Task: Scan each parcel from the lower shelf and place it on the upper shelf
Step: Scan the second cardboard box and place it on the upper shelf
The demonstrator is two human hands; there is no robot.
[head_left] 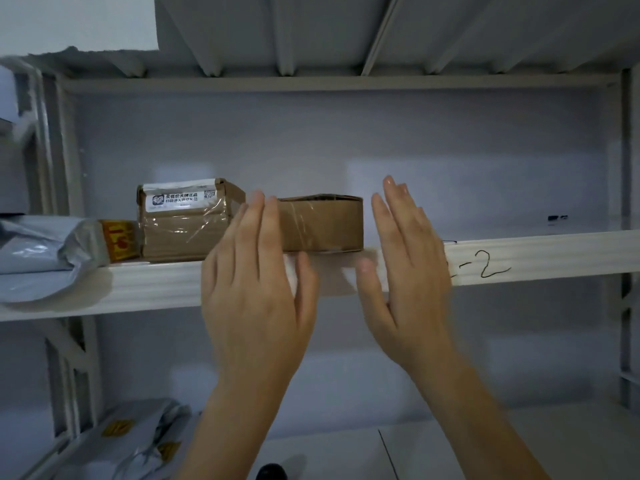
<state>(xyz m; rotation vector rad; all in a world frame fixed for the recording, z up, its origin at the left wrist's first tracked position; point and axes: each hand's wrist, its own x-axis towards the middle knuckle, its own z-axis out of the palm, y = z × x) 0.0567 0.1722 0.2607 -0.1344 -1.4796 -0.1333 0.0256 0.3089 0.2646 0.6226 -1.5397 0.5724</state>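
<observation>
1. Head view, the hands: the left hand [256, 271] and the right hand [408, 258] are both raised in front of the upper shelf [554, 261], fingers straight and spread, holding nothing. They flank a small brown cardboard parcel [325, 223]; the left fingertips overlap its left end in the picture, though contact cannot be confirmed, and the right hand stands just beside its right end with a gap showing.

2. Head view, the parcel: it sits flat on the upper shelf, close to the front edge, just right of a larger taped box [187, 223] bearing a printed label. Left of that box lie a yellow-and-red packet [119, 242] and a grey poly mailer [38, 251], all on the same shelf.

3. Head view, below: on the lower shelf [519, 441] more grey mailers [138, 441] lie at the left, not yet moved. A dark object [272, 471] shows at the bottom edge; it may be the scanner, but too little is visible to tell.

4. Step in hand, as a judgement: the placing of this parcel looks complete or nearly so, with both hands empty-palmed at its sides.

5. Next move, as a judgement: the hands need to come down to the lower shelf, take one grey mailer and find its barcode for scanning. The soft bags will sag, so a two-handed grasp would likely help.
</observation>
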